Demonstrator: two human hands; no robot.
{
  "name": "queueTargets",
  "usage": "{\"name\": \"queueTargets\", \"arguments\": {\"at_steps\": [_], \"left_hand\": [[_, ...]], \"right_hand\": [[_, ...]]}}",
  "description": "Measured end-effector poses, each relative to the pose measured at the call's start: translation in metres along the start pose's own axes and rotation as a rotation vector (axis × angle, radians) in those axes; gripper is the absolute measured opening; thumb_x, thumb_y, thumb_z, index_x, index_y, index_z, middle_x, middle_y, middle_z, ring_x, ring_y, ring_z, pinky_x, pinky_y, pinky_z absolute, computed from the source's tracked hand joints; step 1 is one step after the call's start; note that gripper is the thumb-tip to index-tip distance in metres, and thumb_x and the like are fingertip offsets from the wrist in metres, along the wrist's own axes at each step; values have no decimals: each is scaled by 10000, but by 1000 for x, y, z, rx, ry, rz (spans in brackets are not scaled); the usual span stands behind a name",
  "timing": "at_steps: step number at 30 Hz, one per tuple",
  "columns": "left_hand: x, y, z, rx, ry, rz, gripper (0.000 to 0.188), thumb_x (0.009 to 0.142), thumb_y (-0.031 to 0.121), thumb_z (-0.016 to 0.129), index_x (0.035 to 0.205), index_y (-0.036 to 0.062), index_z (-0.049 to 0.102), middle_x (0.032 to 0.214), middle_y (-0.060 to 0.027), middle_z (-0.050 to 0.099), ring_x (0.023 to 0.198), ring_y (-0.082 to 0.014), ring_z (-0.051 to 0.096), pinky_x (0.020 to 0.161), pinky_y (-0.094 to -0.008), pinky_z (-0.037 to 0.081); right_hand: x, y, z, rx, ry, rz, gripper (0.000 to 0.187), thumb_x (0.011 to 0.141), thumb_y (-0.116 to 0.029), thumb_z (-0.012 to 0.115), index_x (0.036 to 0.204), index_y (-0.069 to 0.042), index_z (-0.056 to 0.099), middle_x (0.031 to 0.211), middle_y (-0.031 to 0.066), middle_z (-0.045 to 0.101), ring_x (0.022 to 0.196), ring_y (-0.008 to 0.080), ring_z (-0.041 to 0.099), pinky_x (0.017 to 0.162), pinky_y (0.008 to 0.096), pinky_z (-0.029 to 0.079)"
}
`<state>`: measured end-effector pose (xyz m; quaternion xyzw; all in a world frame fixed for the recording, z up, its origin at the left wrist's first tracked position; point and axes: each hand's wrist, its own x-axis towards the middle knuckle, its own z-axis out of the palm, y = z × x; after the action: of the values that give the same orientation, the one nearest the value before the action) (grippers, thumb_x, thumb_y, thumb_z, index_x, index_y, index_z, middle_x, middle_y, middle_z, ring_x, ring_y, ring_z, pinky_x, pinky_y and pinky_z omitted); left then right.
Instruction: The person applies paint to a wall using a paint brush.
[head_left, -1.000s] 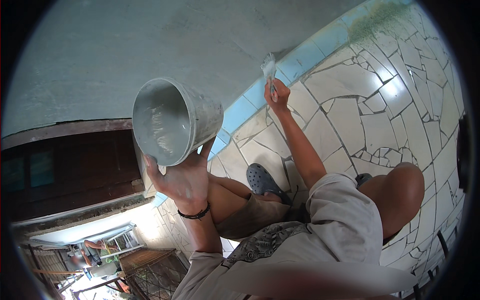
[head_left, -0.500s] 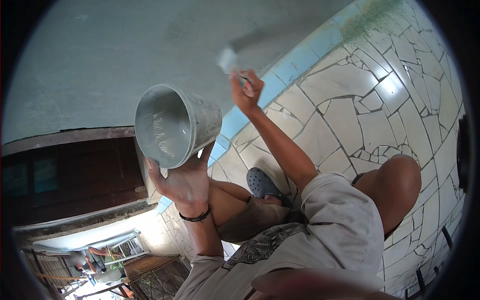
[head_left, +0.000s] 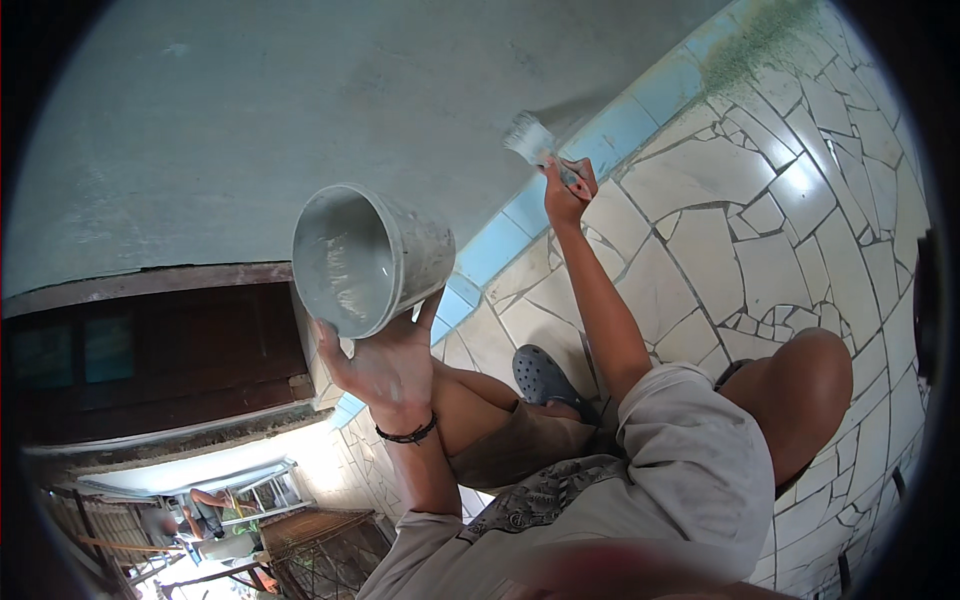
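Note:
My left hand [head_left: 388,368] holds up a grey plastic bucket [head_left: 428,250], its thumb at the rim and the fingers spread under and behind it. The bucket is tilted with its mouth toward me, and pale grey paint [head_left: 345,290] coats the inside. My right hand [head_left: 570,195] is closed round the handle of a paintbrush [head_left: 532,138]. The brush's wide, paint-covered bristles are up against or close to the grey wall [head_left: 300,110], just above the blue tile strip; I cannot tell whether they touch.
Light blue tiles [head_left: 495,248] edge the wall's foot. Broken-piece tile flooring [head_left: 745,240] spreads to the right. A dark wooden door or window [head_left: 190,355] is at the left. My grey clog [head_left: 545,380] stands below the bucket. Another person [head_left: 205,515] is far off at lower left.
My right hand has moved the brush right along the wall, near the blue tiles. The bucket sits slightly further right and lower in view, as the whole view has shifted a little.

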<state>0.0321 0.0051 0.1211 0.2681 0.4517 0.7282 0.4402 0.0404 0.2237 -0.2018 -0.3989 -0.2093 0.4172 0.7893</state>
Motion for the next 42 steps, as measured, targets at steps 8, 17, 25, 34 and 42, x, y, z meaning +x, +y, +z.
{"name": "queueTargets", "arguments": {"at_steps": [8, 17, 25, 34, 42], "left_hand": [[-5, -5, 13, -25, -40, 19, 857, 912, 578, 590, 1606, 206, 252, 1634, -132, 262, 1513, -416, 249, 1168, -722, 268], [-16, 8, -5, -19, -11, 38, 881, 898, 590, 597, 1609, 198, 254, 1629, -154, 273, 1508, -429, 254, 1185, -703, 249], [-18, 12, -15, -20, -7, 61, 884, 894, 591, 596, 1608, 195, 258, 1629, -161, 273, 1512, -420, 250, 1195, -692, 231], [-14, -3, 3, -49, -50, -6, 854, 904, 576, 588, 1604, 209, 262, 1633, -132, 270, 1503, -410, 275, 1180, -713, 246], [-17, 19, -22, -102, 5, 44, 858, 917, 576, 572, 1615, 210, 234, 1644, -127, 247, 1513, -409, 254, 1173, -738, 235]], "right_hand": [[11, 29, -44, -251, 65, -20, 282, 840, -61, 780, 760, -14, 514, 638, 75, 576, 586, 98, 551, 541, 288, 463], [27, -12, -32, -444, 184, -210, 232, 882, -109, 722, 776, -13, 539, 630, 163, 608, 550, 339, 619, 525, 396, 471], [-37, 14, -20, -404, -22, -15, 233, 866, -142, 733, 808, -31, 537, 615, 131, 592, 514, 221, 600, 487, 341, 464], [28, 46, -35, -243, 65, 98, 435, 808, -130, 798, 1118, 128, 636, 772, 99, 658, 667, 155, 614, 629, 302, 524], [47, -42, -1, -9, 160, 44, 261, 877, -76, 752, 815, 7, 512, 747, 80, 606, 657, 117, 593, 565, 286, 538]]}}
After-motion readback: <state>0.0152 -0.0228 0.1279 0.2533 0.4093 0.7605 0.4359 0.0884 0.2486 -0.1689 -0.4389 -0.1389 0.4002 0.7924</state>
